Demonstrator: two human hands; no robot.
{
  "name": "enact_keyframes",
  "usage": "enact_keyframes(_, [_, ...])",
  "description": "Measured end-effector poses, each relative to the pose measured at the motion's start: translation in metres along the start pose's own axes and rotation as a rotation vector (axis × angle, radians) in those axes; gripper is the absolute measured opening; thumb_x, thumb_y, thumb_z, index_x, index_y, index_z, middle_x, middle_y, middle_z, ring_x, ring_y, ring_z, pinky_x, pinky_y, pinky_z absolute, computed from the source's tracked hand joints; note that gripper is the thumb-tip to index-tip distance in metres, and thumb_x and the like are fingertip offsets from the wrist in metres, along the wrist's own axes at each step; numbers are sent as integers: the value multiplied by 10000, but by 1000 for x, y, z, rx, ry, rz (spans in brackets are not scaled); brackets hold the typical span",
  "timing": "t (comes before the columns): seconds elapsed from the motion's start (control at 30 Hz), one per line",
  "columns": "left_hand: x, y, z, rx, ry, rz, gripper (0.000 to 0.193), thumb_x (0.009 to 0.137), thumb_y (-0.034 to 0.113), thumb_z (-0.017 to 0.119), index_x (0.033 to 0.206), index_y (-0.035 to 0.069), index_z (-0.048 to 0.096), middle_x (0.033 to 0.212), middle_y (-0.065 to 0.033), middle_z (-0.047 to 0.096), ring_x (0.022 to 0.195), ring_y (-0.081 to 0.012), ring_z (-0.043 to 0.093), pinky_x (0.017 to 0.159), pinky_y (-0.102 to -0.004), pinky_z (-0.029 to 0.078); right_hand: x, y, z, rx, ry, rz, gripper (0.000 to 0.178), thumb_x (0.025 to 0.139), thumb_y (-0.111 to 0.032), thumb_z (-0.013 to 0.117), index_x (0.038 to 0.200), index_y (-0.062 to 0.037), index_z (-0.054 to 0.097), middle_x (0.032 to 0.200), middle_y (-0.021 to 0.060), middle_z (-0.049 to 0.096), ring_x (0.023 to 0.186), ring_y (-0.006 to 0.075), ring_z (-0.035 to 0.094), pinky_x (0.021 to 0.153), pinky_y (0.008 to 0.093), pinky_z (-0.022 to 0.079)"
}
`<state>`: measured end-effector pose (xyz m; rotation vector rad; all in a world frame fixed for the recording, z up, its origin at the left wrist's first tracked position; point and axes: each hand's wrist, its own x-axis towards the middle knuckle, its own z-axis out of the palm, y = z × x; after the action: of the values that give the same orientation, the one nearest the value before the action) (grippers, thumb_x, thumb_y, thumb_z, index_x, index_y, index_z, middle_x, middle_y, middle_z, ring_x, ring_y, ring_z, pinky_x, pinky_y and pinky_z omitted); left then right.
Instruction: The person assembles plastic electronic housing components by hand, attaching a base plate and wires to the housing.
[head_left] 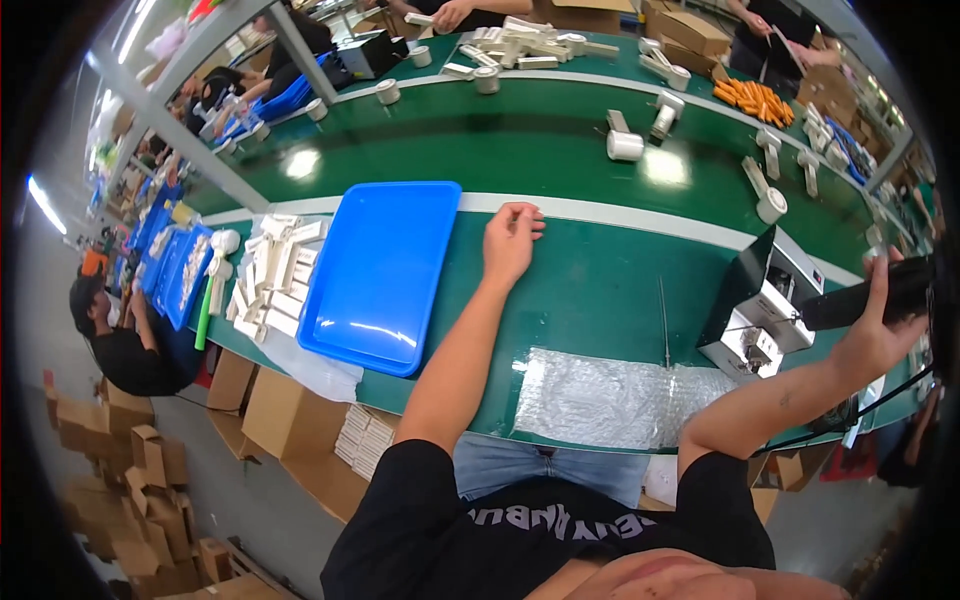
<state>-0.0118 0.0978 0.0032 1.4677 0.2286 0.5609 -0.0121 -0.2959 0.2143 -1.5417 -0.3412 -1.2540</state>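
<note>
Our right hand [872, 335] has its grip closed on a black device [868, 294], held up just beside the small machine [762, 318]. Our left hand [510, 240] rests with fingers curled, holding nothing, on the green table [590, 290], just right of the blue tray [380, 275]. We judge this a pause between pieces. The tray is empty; white parts [272, 275] lie left of it.

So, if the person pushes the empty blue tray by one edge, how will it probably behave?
The blue tray looks like rigid moulded plastic, so it would likely keep its shape. It lies flat and empty on the smooth green table, so it probably slides easily. Its near corner seems to overhang the table edge, so it might tip if pushed further.
</note>
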Motion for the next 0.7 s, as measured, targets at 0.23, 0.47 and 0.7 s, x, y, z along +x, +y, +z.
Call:
enact_keyframes(0.23, [-5, 6, 11, 63, -29, 155, 157, 952, 128, 561, 957, -1, 651, 839, -81, 699, 743, -136, 675, 680, -260, 534, 4, -11, -10, -239, 294, -346, 624, 772, 28, 778, 1286, 63, 426, 1147, 177, 575, 1052, 238, 598, 882, 322, 520])
enact_keyframes(0.47, [11, 7, 4, 50, 91, 164, 132, 899, 142, 651, 930, 19, 687, 792, -47, 694, 725, -113, 649, 658, -257, 512, -27, -43, 54, 61, 281, -493, 328, 806, 61, 616, 1126, 88, 550, 1093, 186, 611, 1035, 264, 590, 926, 378, 475])
enact_keyframes(0.7, [17, 5, 4, 83, 198, 102, 163, 890, 167, 671, 863, 8, 649, 750, -47, 690, 665, -102, 636, 625, -252, 493, -125, -132, 151, 455, -712, -213, 138, 799, 38, 572, 913, -1, 639, 842, 141, 651, 812, 253, 650, 720, 357, 542])
